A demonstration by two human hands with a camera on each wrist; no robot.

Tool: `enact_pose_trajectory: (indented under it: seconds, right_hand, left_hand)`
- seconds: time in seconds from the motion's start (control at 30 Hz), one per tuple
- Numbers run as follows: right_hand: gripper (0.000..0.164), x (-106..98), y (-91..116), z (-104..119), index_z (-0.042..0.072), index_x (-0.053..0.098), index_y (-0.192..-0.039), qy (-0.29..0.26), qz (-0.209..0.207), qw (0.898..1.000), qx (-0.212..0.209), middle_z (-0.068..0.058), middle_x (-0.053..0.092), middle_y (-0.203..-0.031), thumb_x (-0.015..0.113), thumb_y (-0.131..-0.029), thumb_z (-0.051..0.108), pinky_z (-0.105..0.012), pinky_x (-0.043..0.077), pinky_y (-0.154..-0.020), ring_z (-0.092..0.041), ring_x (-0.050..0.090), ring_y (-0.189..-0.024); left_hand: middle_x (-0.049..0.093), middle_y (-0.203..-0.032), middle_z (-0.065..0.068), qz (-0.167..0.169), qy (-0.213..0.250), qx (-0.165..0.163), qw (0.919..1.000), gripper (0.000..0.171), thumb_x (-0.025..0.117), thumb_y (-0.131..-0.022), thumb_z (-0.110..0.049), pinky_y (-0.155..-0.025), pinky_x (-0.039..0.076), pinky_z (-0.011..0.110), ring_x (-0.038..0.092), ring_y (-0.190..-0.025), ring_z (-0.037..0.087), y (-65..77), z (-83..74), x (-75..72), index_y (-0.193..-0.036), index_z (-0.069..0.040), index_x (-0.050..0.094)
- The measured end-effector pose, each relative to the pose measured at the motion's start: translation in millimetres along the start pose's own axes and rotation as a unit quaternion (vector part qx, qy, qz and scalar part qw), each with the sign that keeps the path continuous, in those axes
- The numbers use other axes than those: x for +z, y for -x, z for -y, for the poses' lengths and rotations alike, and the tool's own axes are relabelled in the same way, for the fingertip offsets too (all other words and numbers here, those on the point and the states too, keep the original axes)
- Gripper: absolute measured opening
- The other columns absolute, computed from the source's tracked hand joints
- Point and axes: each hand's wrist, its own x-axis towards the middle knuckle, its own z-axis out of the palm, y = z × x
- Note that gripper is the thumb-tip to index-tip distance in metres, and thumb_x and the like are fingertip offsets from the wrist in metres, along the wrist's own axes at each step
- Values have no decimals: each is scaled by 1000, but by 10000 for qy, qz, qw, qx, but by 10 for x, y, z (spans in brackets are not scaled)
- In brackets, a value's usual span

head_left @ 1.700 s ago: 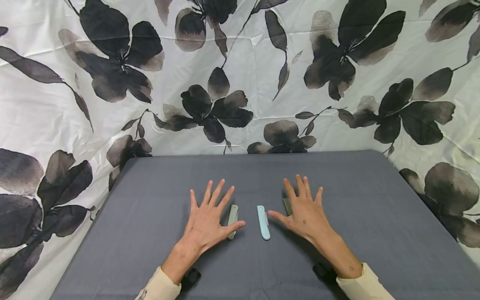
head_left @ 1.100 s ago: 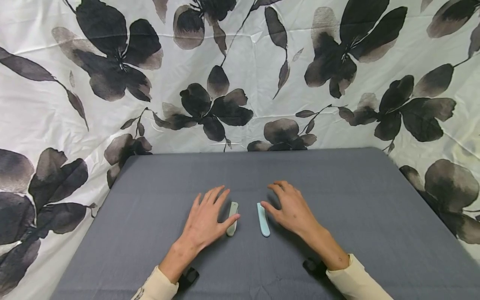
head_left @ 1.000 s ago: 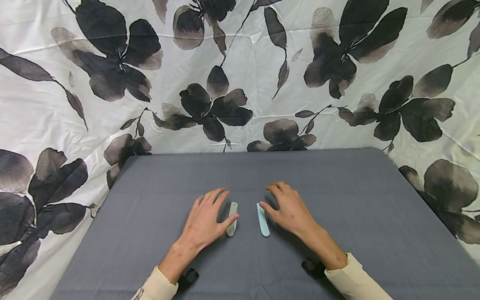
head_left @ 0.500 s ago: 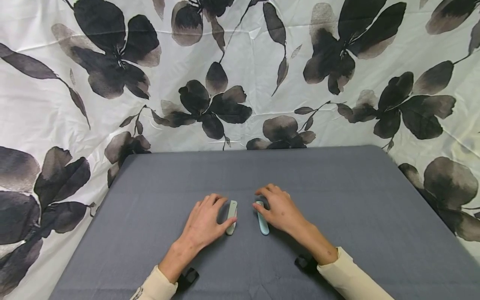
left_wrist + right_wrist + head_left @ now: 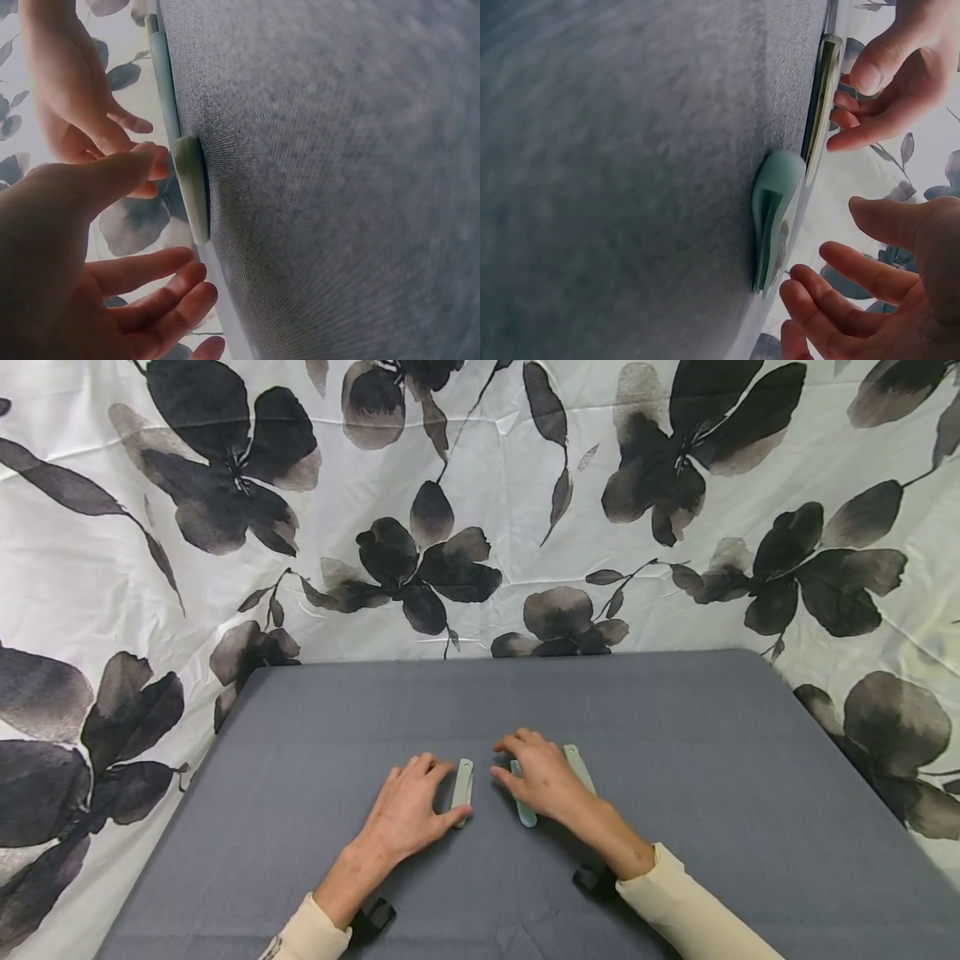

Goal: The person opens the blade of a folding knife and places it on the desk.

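Three folding knives lie on the grey table, each folded up. One pale green folding knife (image 5: 462, 793) lies beside my left hand (image 5: 405, 806), whose thumb reaches over its near end. Nothing is gripped there; the left wrist view shows the fingers loosely bent and apart from this green knife (image 5: 192, 187). Over the light blue folding knife (image 5: 527, 814) hovers my right hand (image 5: 543, 781), hiding its middle. In the right wrist view that blue knife (image 5: 778, 176) is apart from the loosely bent fingers. Just right of the right hand, another green folding knife (image 5: 577, 767) shows partly behind it.
The grey cloth-covered table (image 5: 337, 710) spreads around the knives. A white curtain with dark flowers (image 5: 480, 610) hangs behind its far edge. Black wrist cameras (image 5: 372, 917) sit under both wrists.
My right hand has moved left over the blue knife, uncovering the green knife on the right. My left hand has drawn slightly back and both hands' spread fingers have bent loosely. The knives stay put.
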Motion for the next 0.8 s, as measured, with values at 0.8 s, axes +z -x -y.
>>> enact_pose_trajectory:
  seconds: [0.8]
  right_hand:
    - [31, 148, -231, 67, 11, 72, -125, -105, 564, 9979, 290, -8, 67, -112, 73, -99, 26, -50, 48, -97, -28, 62, -106]
  left_hand:
    - [62, -105, 3, 256, 130, -104, 9995, 68, 87, -79, -52, -73, 36, 31, 56, -89, 17, 15, -6, 22, -131, -12, 70]
